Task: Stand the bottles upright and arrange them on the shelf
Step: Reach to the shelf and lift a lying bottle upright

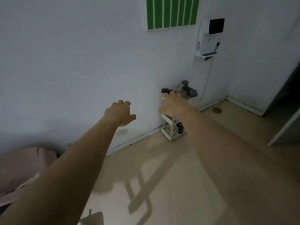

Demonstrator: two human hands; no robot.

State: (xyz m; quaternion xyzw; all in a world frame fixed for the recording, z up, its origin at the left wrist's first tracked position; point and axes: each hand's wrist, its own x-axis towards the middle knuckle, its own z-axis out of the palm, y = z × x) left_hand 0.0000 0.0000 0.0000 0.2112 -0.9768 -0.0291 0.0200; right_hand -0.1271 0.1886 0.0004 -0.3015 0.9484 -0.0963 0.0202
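Observation:
A small white shelf (168, 120) with yellow posts stands on the floor against the wall. My right hand (174, 104) reaches over its top tier, fingers curled around a bottle whose dark cap (164, 90) pokes out past my fingertips. Blurred grey bottles (188, 90) lie tumbled on the top tier just behind that hand. Dark brown bottles (180, 128) stand on a lower tier, partly hidden by my forearm. My left hand (121, 113) hovers in the air to the left of the shelf, fingers spread, holding nothing.
A wall socket (121, 132) sits low on the wall left of the shelf. A white wall unit (208, 39) with a dark screen hangs above it, beside a green striped picture (172, 13). A pink cushion (21, 169) lies at the lower left. A doorway (287, 101) opens at the right.

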